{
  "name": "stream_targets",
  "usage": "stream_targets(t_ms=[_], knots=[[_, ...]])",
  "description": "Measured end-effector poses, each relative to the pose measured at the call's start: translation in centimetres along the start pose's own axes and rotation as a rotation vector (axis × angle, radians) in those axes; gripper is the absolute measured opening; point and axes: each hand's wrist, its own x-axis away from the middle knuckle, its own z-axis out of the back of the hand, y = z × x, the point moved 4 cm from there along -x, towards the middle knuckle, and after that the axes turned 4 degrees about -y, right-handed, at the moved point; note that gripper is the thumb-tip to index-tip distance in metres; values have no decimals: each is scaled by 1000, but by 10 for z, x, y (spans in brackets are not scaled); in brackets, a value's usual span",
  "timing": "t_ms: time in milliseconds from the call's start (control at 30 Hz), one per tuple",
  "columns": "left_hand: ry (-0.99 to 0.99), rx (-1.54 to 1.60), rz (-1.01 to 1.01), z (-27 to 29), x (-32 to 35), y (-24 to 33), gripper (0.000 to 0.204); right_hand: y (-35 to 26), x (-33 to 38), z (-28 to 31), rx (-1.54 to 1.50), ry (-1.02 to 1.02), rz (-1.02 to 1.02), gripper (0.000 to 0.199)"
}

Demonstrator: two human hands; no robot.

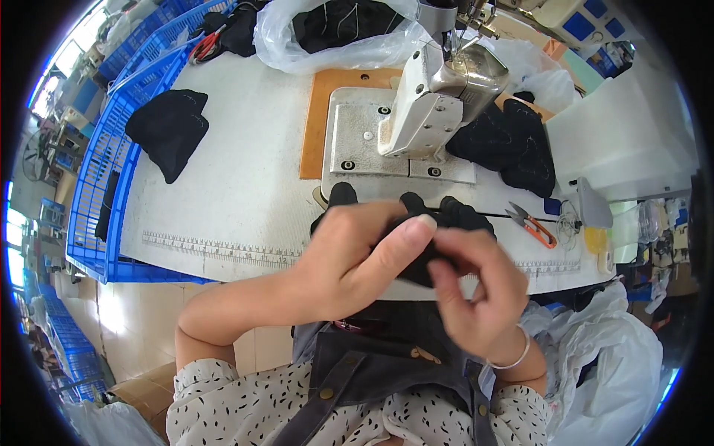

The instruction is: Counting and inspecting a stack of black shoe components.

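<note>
You are gripping a black fabric piece [446, 223] at the near edge of the desk [245, 171], left hand [349, 260] fingers clamped over it, right hand [476, 290] fingers pinching its right side. Sewing machine [439, 97] is sitting just beyond; orange-handled snips [534, 225] are lying right.

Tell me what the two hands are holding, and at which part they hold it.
Both hands hold one black fabric piece. The left hand grips its near left side, thumb on top; the right hand pinches its near right edge. The exact part is hidden.
</note>
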Motion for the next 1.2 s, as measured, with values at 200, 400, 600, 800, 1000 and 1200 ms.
stream_targets(t_ms=[200, 400, 600, 800, 1000, 1200], knots=[[115, -899, -236, 30, -2, 7, 78, 59, -17, 16, -181, -273, -402, 19], [-172, -1186, -231, 4, 4, -26, 86, 54, -21, -3, 257, -258, -148, 17], [-166, -1173, -269, -7, -10, -25, 87, 43, -16, -3, 528, -330, -52, 34], [-185, -1172, -326, -13, -14, -28, 80, 37, -7, -11, 740, -445, 56, 55], [-65, -1124, -484, 8, -16, -12, 55, 33, 3, -13, 794, -427, 40, 57], [212, -1243, -132, 128, -104, -5, 21, 26, 11, 23, 652, -176, 106, 49]])
